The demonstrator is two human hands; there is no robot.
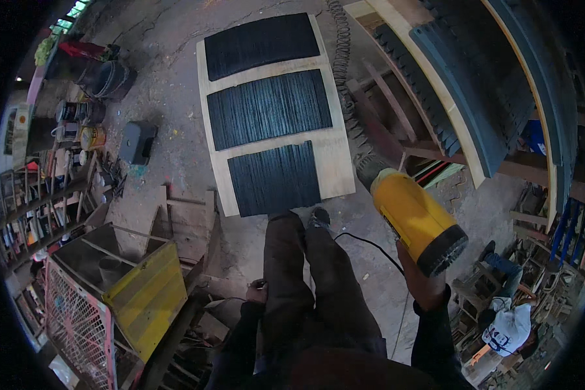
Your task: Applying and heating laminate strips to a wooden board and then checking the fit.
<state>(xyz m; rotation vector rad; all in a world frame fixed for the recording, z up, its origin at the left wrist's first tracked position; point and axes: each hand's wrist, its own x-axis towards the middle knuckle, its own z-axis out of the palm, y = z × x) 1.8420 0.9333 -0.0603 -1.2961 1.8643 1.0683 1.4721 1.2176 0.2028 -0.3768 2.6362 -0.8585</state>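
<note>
My right hand (pixel 422 279) grips a yellow cylindrical power tool (pixel 413 211) with a black end cap. A grey corrugated hose runs from its far end, and a black cord trails near it. Beyond my feet, a pale wooden board (pixel 335 175) bears three dark, ridged rectangular panels (pixel 266 110). The tool is just right of the board's near corner. My left hand (pixel 257 292) is low beside my left thigh, fingers curled; whatever they hold is too small to make out.
Grey ridged boards (pixel 461 91) lean on a rack at right. A person (pixel 507 325) is at lower right. A yellow box cart (pixel 140 292) stands at lower left, near shelves (pixel 42 208). Buckets (pixel 104 81) and a grey stool (pixel 136 140) stand at left.
</note>
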